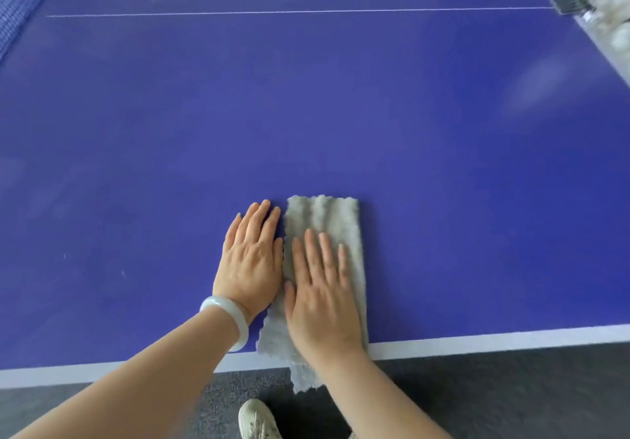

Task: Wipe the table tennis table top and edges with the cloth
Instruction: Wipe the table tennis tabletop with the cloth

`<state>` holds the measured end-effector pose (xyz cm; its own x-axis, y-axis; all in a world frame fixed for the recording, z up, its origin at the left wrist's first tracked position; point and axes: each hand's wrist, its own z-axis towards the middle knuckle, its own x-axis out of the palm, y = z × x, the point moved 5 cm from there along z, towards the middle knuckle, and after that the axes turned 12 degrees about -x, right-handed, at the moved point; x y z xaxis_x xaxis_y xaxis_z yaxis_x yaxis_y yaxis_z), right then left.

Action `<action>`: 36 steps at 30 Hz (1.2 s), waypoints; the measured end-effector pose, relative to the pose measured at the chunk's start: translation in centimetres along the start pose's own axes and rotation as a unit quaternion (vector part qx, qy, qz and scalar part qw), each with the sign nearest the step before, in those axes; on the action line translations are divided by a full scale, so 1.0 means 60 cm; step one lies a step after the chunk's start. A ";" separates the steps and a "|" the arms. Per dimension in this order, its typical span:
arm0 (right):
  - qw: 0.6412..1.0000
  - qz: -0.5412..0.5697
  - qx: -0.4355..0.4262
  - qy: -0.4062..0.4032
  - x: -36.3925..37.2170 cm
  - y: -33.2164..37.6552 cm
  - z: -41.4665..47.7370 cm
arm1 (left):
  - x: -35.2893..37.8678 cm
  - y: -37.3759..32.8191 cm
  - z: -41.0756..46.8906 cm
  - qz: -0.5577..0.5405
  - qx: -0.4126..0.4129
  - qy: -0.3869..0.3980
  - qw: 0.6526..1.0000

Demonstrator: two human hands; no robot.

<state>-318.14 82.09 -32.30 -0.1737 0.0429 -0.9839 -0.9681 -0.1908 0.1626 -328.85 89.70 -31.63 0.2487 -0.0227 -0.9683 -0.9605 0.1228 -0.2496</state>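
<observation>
My flat right hand (324,298) hides the fluffy grey cloth (324,220) at its middle, its near end overhanging the table (341,114), my left hand (250,261) spread flat beside the cloth.

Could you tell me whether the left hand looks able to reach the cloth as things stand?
Probably yes: the left hand lies flat on the table right beside the cloth, with nothing between them.

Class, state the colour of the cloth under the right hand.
The cloth is light grey; head view.
</observation>
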 end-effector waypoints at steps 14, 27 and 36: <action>0.949 -0.062 0.309 -0.009 -0.089 -0.430 -0.144 | 0.007 -0.015 -0.008 0.010 -0.025 -0.006 1.000; 0.999 -0.009 0.040 0.017 -0.087 -0.461 -0.136 | 0.073 -0.233 0.184 -0.004 0.015 0.005 1.000; 0.978 -0.048 0.203 0.015 -0.091 -0.451 -0.092 | 0.076 -0.219 0.197 -0.006 -0.021 0.014 1.000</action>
<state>-290.01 81.63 -31.76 -0.0782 0.0110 -0.9969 -0.9726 0.2188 0.0787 -313.62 99.70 -32.68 0.2571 -0.0518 -0.9650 -0.9620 0.0808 -0.2607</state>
